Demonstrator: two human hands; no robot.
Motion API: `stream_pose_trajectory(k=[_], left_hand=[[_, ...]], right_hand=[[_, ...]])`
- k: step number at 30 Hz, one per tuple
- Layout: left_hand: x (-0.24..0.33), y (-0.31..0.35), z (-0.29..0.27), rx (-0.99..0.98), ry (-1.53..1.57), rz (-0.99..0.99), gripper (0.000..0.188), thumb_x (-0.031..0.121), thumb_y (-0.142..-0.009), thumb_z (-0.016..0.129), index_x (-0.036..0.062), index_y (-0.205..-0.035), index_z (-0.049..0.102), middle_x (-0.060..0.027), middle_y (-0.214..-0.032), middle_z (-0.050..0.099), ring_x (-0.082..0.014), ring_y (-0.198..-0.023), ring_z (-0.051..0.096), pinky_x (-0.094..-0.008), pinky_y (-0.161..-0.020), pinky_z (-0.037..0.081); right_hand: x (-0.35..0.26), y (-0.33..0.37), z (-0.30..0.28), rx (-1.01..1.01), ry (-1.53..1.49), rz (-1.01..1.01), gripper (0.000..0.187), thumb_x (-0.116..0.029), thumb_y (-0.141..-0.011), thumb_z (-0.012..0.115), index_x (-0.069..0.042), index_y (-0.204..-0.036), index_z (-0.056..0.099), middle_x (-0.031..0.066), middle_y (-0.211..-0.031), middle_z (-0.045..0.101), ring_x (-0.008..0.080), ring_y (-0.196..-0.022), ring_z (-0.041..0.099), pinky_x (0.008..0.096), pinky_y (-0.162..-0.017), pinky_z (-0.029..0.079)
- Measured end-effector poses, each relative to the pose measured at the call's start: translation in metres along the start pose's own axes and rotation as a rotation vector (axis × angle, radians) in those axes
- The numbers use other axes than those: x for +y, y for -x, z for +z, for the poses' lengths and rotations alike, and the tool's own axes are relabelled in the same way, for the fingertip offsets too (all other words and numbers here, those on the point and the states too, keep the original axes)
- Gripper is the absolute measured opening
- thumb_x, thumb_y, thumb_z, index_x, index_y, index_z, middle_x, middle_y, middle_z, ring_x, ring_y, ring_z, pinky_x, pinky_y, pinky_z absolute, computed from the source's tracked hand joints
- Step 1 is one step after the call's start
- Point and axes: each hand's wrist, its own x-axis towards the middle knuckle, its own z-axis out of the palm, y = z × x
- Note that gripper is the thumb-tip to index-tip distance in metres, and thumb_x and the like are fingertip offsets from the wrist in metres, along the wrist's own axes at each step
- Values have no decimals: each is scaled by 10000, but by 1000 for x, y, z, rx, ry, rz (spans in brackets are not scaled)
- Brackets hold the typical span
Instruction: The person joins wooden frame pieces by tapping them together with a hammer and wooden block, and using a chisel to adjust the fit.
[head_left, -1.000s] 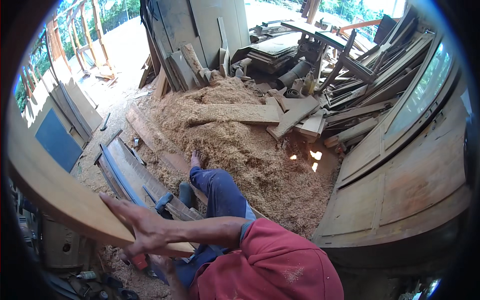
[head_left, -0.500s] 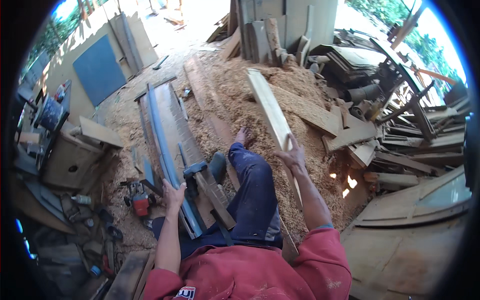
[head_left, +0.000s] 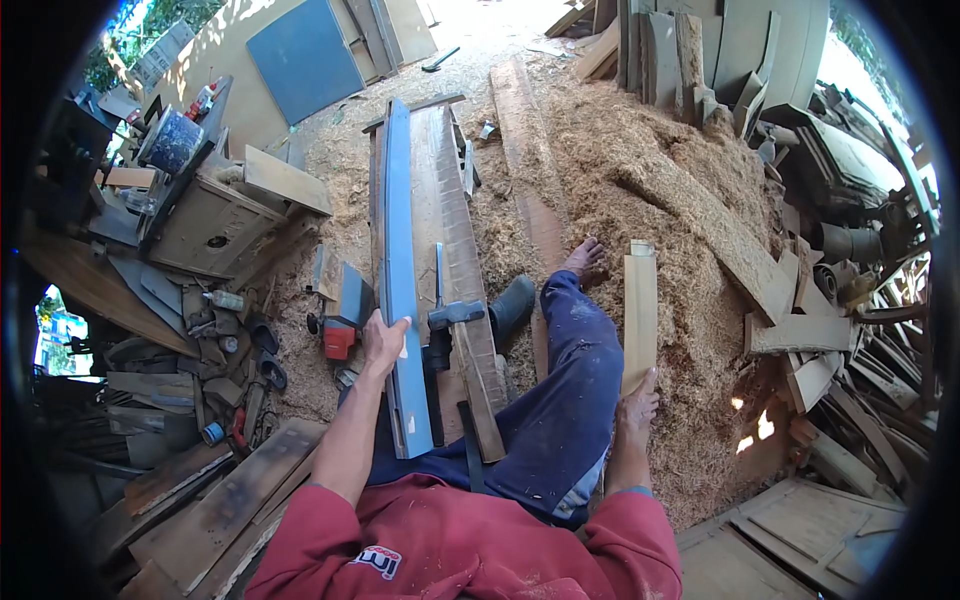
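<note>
Right hand (head_left: 637, 408) gripping near end of pale wooden plank (head_left: 640, 315) over sawdust pile (head_left: 690, 300) at right, left hand (head_left: 383, 341) resting flat on long blue jointer bed (head_left: 400, 290), hammer (head_left: 455, 316) just right.

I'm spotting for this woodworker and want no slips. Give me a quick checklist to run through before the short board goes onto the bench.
1. Right hand has a grip on the short pale board: ok, it holds the near end.
2. Left hand steadies the long blue rail: ok, it rests on the rail.
3. Bench top free for the board: not ok, a hammer lies across the brown plank.
4. Bare foot out of the way: cannot tell, it rests on sawdust close by the board's far end.
5. Red power tool is switched off: cannot tell.
</note>
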Motion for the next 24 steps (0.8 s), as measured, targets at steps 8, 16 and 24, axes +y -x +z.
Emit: stream_pose_trajectory(k=[8,16,24], left_hand=[[49,9,-42,-147,497,1,298,129,-802,701,-64,-1020,637,-159,-875,690,-215,-756,660,-359,-671,521],[165,17,-68,-177,509,214,259,142,-830,711,-45,-1002,662,-127,-845,696,-176,-725,661,-320,-626,523],[320,92,-18,-599,916,270,451,267,-837,711,-30,-1155,590,-94,-861,653,-146,-674,614,-288,-618,531]], right_hand=[[6,-35,9,-150,-124,104,1001,-286,-771,792,-260,-1558,174,244,-1266,519,392,-1193,520,521,-974,454],[-78,48,-177,40,-1184,-502,705,-241,-879,708,-23,-1466,384,196,-1307,560,303,-1204,555,403,-1046,435],[-121,181,-280,-577,-1445,-494,534,-322,-975,577,12,-1380,480,88,-1143,615,161,-1027,562,291,-897,434]])
